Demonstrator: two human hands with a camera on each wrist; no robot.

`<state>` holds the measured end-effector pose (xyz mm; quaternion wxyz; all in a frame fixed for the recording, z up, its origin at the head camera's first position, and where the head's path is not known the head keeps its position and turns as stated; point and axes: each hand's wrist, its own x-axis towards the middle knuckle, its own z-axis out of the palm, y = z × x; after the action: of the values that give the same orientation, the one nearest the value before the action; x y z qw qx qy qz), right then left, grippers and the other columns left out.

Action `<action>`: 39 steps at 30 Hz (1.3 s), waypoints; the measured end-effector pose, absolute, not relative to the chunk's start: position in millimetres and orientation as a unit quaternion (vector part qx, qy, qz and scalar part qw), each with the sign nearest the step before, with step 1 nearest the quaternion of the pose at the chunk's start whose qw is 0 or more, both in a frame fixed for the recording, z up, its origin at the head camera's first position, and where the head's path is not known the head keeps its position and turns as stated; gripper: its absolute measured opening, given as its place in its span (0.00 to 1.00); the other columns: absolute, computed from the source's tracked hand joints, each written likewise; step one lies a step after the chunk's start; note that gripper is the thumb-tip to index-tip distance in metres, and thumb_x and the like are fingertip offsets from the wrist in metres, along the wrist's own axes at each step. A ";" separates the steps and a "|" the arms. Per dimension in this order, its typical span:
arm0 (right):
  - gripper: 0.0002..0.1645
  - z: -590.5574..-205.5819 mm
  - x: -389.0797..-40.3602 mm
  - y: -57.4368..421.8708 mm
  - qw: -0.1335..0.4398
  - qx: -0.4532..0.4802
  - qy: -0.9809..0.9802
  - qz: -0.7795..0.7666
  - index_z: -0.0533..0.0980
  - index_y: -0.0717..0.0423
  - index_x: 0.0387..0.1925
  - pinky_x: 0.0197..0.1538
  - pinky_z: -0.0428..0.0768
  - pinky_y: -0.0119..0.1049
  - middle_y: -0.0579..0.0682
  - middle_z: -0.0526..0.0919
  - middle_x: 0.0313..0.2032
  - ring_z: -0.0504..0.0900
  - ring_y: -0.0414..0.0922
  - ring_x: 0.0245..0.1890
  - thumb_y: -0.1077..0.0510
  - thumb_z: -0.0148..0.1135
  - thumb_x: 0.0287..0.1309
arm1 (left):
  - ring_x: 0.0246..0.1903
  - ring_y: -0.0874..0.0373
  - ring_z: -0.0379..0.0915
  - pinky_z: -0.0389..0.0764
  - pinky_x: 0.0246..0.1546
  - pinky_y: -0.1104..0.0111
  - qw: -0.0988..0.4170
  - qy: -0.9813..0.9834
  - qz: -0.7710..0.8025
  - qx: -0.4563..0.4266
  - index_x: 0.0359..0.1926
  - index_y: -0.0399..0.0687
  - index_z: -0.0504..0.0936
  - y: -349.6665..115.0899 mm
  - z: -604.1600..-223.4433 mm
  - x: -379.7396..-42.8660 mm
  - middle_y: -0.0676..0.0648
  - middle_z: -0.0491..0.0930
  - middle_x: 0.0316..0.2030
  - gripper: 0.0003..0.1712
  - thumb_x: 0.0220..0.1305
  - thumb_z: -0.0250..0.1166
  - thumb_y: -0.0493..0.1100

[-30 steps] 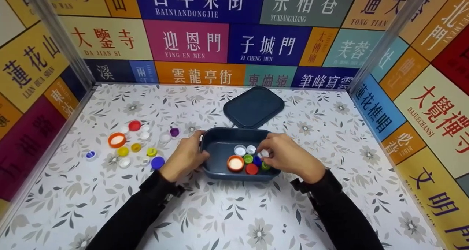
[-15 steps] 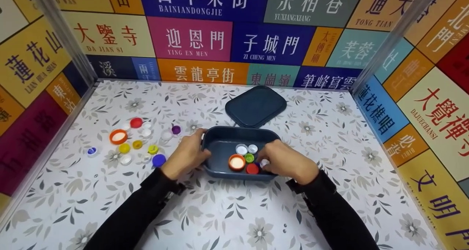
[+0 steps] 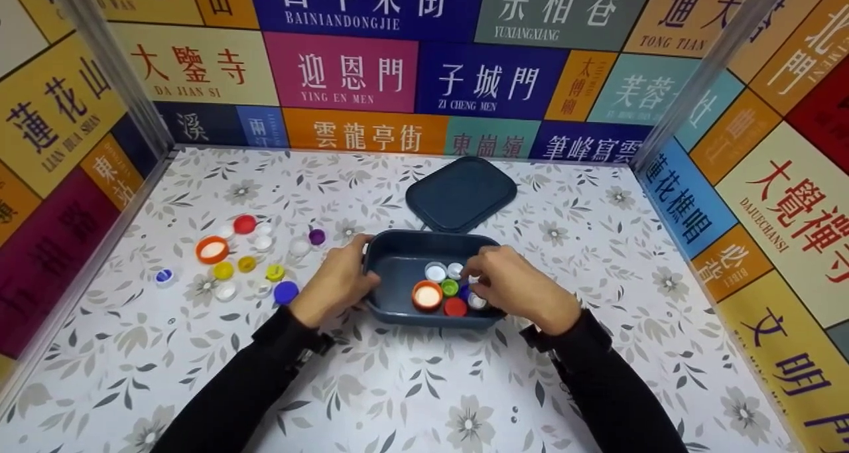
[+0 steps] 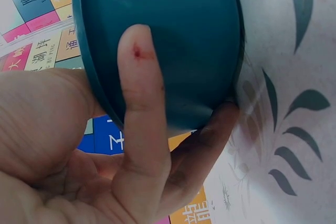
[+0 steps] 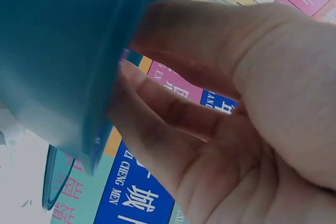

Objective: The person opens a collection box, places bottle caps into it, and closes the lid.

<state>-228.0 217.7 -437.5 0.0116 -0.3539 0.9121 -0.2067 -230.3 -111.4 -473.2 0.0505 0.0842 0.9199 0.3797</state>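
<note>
A dark blue-grey plastic container (image 3: 398,320) stands on the table with several bottle caps inside: an orange-rimmed cap (image 3: 426,296), a red cap (image 3: 455,307), a green cap (image 3: 450,288) and white caps (image 3: 435,272). My left hand (image 3: 337,277) grips its left end; the left wrist view shows one digit along the container's wall (image 4: 194,77) and other fingers beneath. My right hand (image 3: 524,287) reaches over the right end, fingers bent down among the caps beside a white cap (image 3: 477,300) and a partly hidden blue cap. The container wall (image 5: 58,61) hides its fingertips in the right wrist view.
A dark lid (image 3: 461,194) lies flat behind the container. More loose caps are spread at the left, among them an orange-rimmed cap (image 3: 211,249), a red cap (image 3: 244,224), a blue cap (image 3: 286,292) and a purple cap (image 3: 316,237). Patterned panels (image 3: 351,75) enclose the table.
My right hand has lowered a white cap into the container's right side and drawn its fingers slightly up and away from it. The left hand keeps its hold on the container.
</note>
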 end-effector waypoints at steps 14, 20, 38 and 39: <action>0.47 -460.6 -240.6 223.9 -0.055 -0.210 0.948 -0.233 0.66 0.71 0.85 0.79 0.77 0.71 0.76 0.74 0.73 0.74 0.76 0.74 0.58 0.76 0.76 | 0.47 0.40 0.92 0.96 0.45 0.54 0.054 0.921 0.378 0.077 0.85 0.37 0.71 -115.8 -476.1 -229.9 0.25 0.89 0.62 0.43 0.70 0.71 0.33; 0.54 -476.6 -245.5 240.6 0.028 -0.158 0.948 -0.274 0.52 0.75 0.90 0.86 0.72 0.72 0.82 0.69 0.80 0.72 0.76 0.82 0.56 0.69 0.80 | 0.54 0.39 0.90 0.93 0.57 0.48 0.053 0.928 0.361 0.078 0.84 0.37 0.71 -115.0 -477.2 -230.7 0.26 0.89 0.64 0.44 0.69 0.71 0.34; 0.36 -479.2 -236.3 252.3 0.052 -0.110 0.918 -0.378 0.75 0.70 0.78 0.73 0.86 0.63 0.72 0.88 0.68 0.89 0.64 0.65 0.68 0.63 0.70 | 0.50 0.39 0.91 0.95 0.51 0.50 0.050 0.923 0.373 0.082 0.85 0.37 0.70 -110.1 -475.1 -230.4 0.25 0.89 0.63 0.44 0.70 0.72 0.33; 0.37 -480.0 -236.5 251.8 0.043 -0.109 0.917 -0.380 0.74 0.71 0.78 0.74 0.85 0.65 0.72 0.88 0.68 0.89 0.65 0.65 0.68 0.64 0.69 | 0.49 0.39 0.92 0.96 0.51 0.51 0.050 0.923 0.372 0.082 0.85 0.37 0.70 -110.0 -475.4 -230.7 0.25 0.89 0.63 0.44 0.71 0.72 0.33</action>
<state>-236.5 251.8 -480.0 0.0431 -0.1091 0.9173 -0.3804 -230.7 -110.0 -475.4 0.0504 0.0815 0.9233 0.3718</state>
